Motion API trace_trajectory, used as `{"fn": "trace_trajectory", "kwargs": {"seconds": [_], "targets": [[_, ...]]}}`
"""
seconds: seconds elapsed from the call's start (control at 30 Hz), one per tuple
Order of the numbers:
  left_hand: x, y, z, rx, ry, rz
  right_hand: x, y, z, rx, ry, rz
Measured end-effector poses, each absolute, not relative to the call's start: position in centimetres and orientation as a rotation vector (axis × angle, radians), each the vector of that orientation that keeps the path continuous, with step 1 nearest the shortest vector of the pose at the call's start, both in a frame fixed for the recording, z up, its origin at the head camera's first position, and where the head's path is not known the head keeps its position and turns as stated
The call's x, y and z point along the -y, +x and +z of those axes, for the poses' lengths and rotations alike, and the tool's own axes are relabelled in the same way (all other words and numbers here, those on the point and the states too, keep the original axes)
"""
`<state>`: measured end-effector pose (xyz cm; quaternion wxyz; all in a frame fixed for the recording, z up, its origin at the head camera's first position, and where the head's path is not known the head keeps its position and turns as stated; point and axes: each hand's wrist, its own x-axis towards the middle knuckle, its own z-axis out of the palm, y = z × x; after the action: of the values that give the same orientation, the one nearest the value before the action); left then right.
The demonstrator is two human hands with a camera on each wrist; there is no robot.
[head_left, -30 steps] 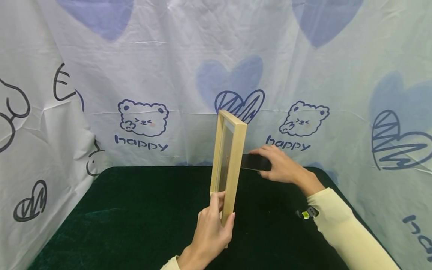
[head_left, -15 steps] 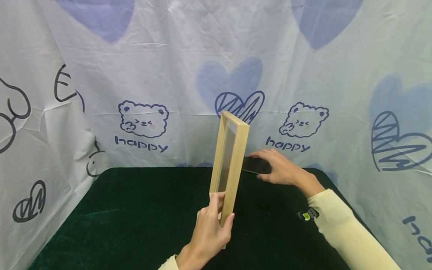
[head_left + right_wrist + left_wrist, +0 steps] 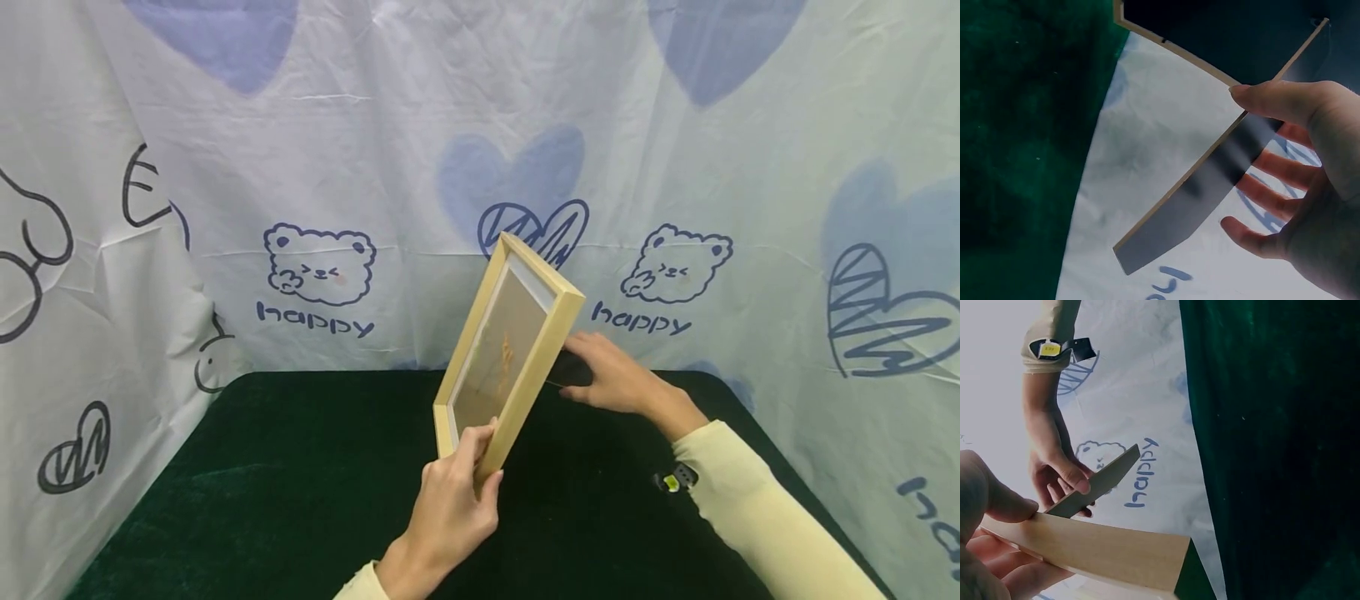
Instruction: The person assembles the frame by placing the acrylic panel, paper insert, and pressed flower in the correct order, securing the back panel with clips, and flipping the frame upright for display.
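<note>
A light wood picture frame [image 3: 529, 385] is held up, tilted, above the dark green table in the head view. Its glazed front, with a small golden-brown figure inside, faces left. My left hand [image 3: 448, 510] grips its lower edge, thumb on one side and fingers on the other. Behind the frame my right hand [image 3: 621, 377] pinches the black easel stand [image 3: 1175, 197], which sticks out from the frame's dark back [image 3: 1210, 40] in the right wrist view. The left wrist view shows the frame's wooden edge [image 3: 1110, 550] and the stand [image 3: 1105, 481] angled away from it.
The dark green cloth-covered table [image 3: 300, 483] lies below both hands. A pale curtain [image 3: 420, 183] with hearts, bears and "happy" lettering hangs behind the table and along both sides. A dark strap with a yellow tag [image 3: 678, 479] is on the right wrist.
The frame has turned and leaned to the right, so more of its glazed front shows. My left hand has shifted slightly left and down; my right hand stays on the stand.
</note>
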<state>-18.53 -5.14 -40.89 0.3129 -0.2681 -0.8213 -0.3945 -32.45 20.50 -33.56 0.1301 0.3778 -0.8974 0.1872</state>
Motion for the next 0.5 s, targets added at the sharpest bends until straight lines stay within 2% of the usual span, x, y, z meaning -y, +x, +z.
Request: {"fn": "trace_trajectory", "kwargs": {"seconds": [0.5], "targets": [[5.3, -18.5, -42.2, 2.249, -0.709, -1.002, -20.2, -33.1, -36.8, 2.644, 1.185, 0.742]]}}
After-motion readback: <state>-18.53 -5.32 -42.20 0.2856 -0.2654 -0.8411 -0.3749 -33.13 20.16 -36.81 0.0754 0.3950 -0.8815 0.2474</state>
